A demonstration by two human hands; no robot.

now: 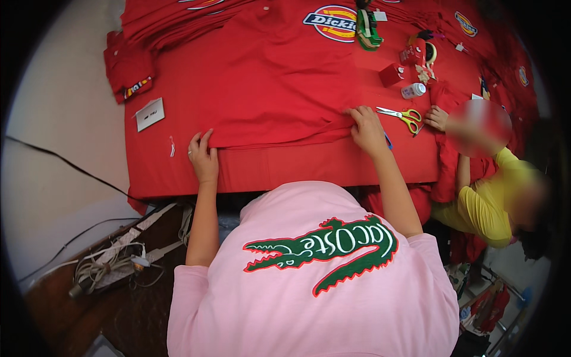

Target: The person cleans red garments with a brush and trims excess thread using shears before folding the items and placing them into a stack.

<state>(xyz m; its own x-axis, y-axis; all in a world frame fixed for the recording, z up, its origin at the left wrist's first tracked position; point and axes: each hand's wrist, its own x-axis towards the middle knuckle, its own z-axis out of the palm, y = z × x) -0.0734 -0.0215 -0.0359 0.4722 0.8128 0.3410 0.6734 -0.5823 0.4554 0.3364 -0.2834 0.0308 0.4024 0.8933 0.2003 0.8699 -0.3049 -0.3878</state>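
A red T-shirt (267, 89) lies spread on the red-covered table, its hem toward me and a printed oval logo near its far end. My left hand (204, 159) is at the hem's left corner, fingers closed on the fabric edge. At the hem's right corner, my right hand (369, 131) pinches the cloth, which bunches into small folds there. Just right of that hand lie scissors with yellow handles (409, 121), blades pointing left. A blue object (388, 141), partly hidden by my right wrist, lies beside it.
Stacked red shirts (178, 24) fill the far edge. A white card (150, 115) lies left. To the right are a white bottle (413, 90), a red box (392, 74), a tape roll (430, 53) and a green tool (370, 33). A co-worker in yellow (476, 208) handles red cloth.
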